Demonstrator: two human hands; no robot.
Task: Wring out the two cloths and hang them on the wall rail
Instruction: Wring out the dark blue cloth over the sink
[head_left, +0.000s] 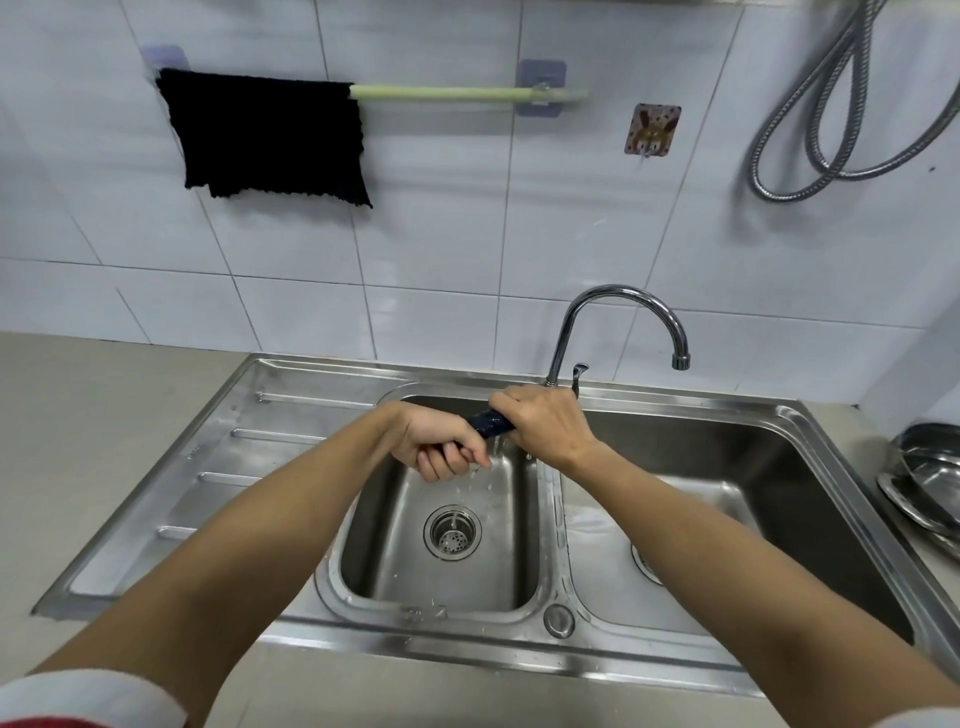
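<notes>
Dark blue cloth (491, 422) twisted into a tight roll, only a short bit showing between the two fists, rest hidden inside them. Left hand (441, 447) clamped around one end, palm side up, fingers curled shut. Right hand (543, 423) clamped over the other end, knuckles up. Hands nearly touching, held over the back of the left sink basin (395, 545). Water (480, 475) dripping from the roll down toward the drain strainer (452, 532).

Second cloth (270, 137), black, already draped over the left end of the pale green wall rail (447, 93), hanging flat with uneven lower edges. Right half of the rail bare. So two cloths: one on the rail, one in hand.

Counts: two basins, the right basin (727, 467) larger; one gooseneck faucet (618, 322) behind the hands, spout over the right basin; two adhesive rail brackets (541, 70); one patterned wall hook (652, 130) right of the rail; one looped metal hose (831, 104) at upper right.

Ribbed drainboard (208, 467) left of the basins, bare. Stacked steel dishes (924, 483) at the right edge of frame on the counter (78, 415). Tiled wall (467, 234) between sink and rail unobstructed.
</notes>
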